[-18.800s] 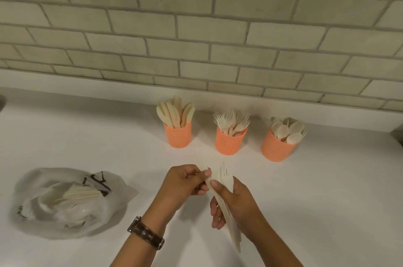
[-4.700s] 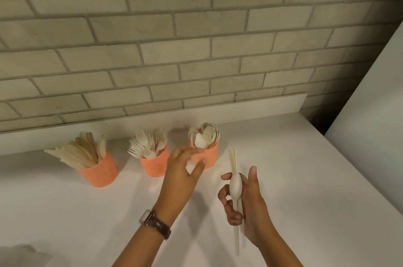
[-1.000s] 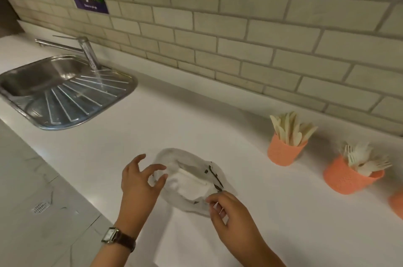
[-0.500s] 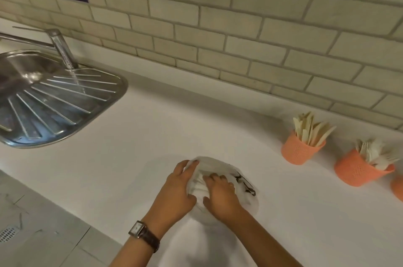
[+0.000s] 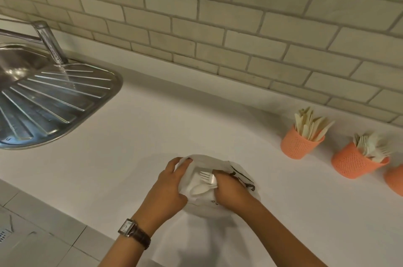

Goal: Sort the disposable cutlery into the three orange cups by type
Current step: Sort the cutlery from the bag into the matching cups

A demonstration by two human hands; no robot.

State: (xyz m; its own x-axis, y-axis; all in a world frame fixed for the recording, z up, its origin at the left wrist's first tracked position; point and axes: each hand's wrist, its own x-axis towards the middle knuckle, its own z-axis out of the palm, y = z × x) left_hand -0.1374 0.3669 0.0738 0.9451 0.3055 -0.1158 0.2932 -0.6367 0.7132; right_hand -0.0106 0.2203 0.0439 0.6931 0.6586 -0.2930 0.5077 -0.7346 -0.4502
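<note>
A white counter (image 5: 135, 136) fills most of the view, backed by a wall of pale brick tiles (image 5: 229, 22). At about ten o'clock from the middle of the frame lies a steel sink (image 5: 39, 101) with a ribbed drainboard and a tap (image 5: 49, 42) standing behind it. At six o'clock, near the counter's front edge, sits a white plastic bag (image 5: 220, 164) with dark print. The left hand (image 5: 168, 188), a watch (image 5: 134, 234) on its wrist, clasps the bag's left edge, fingers curled over the rim. The right hand (image 5: 229, 192) is partly inside the bag's mouth, closed around the handles of a white fork (image 5: 206, 176) and a spoon (image 5: 200, 189) whose heads point toward nine o'clock (how many pieces it grips I cannot tell). At three o'clock three orange cups stand in a row by the wall: the nearest-left cup (image 5: 299, 144) holds knives (image 5: 309, 122), the middle cup (image 5: 355, 163) holds forks (image 5: 370, 145), and the third cup (image 5: 395, 179) is cut by the frame edge, contents unseen.
</note>
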